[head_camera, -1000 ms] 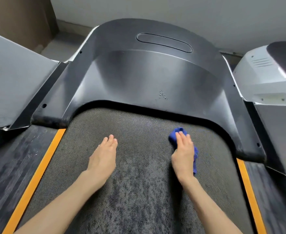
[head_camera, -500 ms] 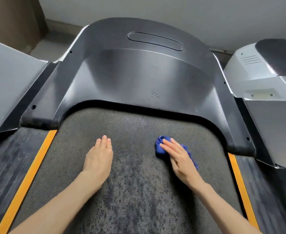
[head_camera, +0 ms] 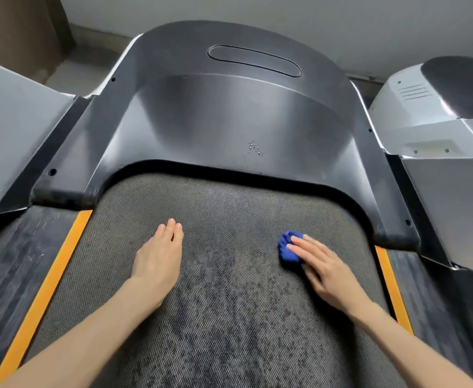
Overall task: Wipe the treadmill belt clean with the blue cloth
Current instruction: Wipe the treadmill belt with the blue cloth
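The grey textured treadmill belt fills the lower middle of the head view, with darker damp-looking patches down its centre. My right hand presses flat, fingers straight and pointing left, on a bunched blue cloth near the belt's front right. Most of the cloth is hidden under that hand. My left hand rests flat on the belt's left half, fingers together and pointing forward, holding nothing.
A black motor cover arches over the belt's front end, with a few water drops on it. Orange strips and dark side rails border the belt. Grey panels stand at left and a white machine housing at right.
My right hand has turned its fingers leftward and slid the blue cloth to the left across the belt. My left hand has stayed planted in place.
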`<state>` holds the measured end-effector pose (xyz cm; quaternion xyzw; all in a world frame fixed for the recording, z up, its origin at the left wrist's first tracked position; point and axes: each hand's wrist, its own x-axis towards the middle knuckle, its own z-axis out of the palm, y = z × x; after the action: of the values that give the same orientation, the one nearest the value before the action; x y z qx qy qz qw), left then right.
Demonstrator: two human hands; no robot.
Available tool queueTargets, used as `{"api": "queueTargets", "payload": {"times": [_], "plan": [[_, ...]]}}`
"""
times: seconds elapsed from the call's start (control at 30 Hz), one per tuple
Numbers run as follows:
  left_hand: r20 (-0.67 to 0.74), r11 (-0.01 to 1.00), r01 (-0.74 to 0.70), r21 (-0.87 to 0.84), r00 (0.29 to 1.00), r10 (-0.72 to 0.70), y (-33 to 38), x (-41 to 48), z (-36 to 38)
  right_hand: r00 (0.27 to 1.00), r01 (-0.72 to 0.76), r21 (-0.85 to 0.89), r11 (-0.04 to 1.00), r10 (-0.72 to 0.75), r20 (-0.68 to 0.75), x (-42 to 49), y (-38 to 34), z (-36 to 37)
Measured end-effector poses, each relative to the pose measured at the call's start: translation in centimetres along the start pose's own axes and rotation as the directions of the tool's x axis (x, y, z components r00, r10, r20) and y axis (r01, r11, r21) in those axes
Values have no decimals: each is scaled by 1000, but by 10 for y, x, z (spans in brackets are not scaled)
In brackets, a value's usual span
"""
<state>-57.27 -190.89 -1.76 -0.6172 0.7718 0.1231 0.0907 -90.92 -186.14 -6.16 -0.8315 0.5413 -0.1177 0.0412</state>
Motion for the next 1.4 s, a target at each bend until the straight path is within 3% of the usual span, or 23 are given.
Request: {"api": "queueTargets", "payload": {"times": [0.07,0.13,0.17,0.2,0.27,0.33,0.37,0.4,0.47,0.57,0.63,0.73,0.8,0.83,0.9,0.97,1.0,1.03,1.07,1.17,1.27,1.33,1.4], "plan": [[7,1000,-4,-11,1000,4,-2,0,-1,973,-209,16,978,209,-99,12,35,-3],[15,999,2,-38,1000,-1,-4,1,-3,726,-621,150,769,637,-259,33,49,2],[20,999,4,-47,1000,-3,-4,3,-4,596,-726,197,659,746,-297,44,42,9],[26,999,3,-53,1000,-2,-3,4,-4,561,-749,202,631,766,-314,52,27,14],[35,998,6,-62,999,-3,-3,6,-4,722,-604,154,782,619,-311,50,-7,17],[41,998,-4,-69,999,6,-5,7,-3,939,-303,112,947,316,-138,28,-17,16],[47,997,-8,-80,999,12,-7,6,-3,981,-187,77,979,190,-43,19,-7,9],[57,996,-7,-94,998,12,-9,6,-4,990,-142,22,990,142,-1,14,11,4],[77,993,-1,-119,997,11,-11,7,-7,932,-352,39,935,354,-74,14,49,-2],[77,992,-7,-125,997,17,-14,8,-7,666,-695,151,703,709,-232,41,59,5],[64,994,-4,-105,998,11,-11,7,-4,756,-587,166,792,610,-235,48,22,15],[52,997,14,-80,999,-10,-6,6,-1,984,-160,106,981,167,-63,15,-18,20],[50,996,9,-86,999,-5,-6,5,-1,1000,2,25,1000,-2,23,3,1,10],[51,996,5,-87,999,-1,-7,6,-1,998,-68,4,998,69,-9,4,16,6],[57,995,6,-97,998,-1,-10,6,-2,879,-433,126,893,449,-158,18,41,3],[58,993,9,-115,998,-3,-10,7,-3,585,-734,244,634,773,-247,42,46,7],[56,993,9,-119,998,-2,-9,7,-4,498,-787,272,554,830,-251,52,38,10],[51,992,14,-123,999,-8,-8,7,-5,505,-774,278,568,820,-270,58,28,13],[44,992,24,-124,999,-19,-6,6,-5,586,-711,270,649,760,-282,58,15,17],[29,993,43,-106,999,-40,-4,6,-5,937,-312,165,936,331,-108,27,-29,25],[43,996,42,-74,998,-39,-2,6,-8,996,28,83,996,-35,83,-10,-18,10],[50,999,34,-35,998,-32,-2,7,-12,997,-77,29,997,77,14,-13,23,-2],[40,1000,29,-9,999,-29,-2,6,-14,905,-401,91,912,409,-114,-3,61,-11]]}}
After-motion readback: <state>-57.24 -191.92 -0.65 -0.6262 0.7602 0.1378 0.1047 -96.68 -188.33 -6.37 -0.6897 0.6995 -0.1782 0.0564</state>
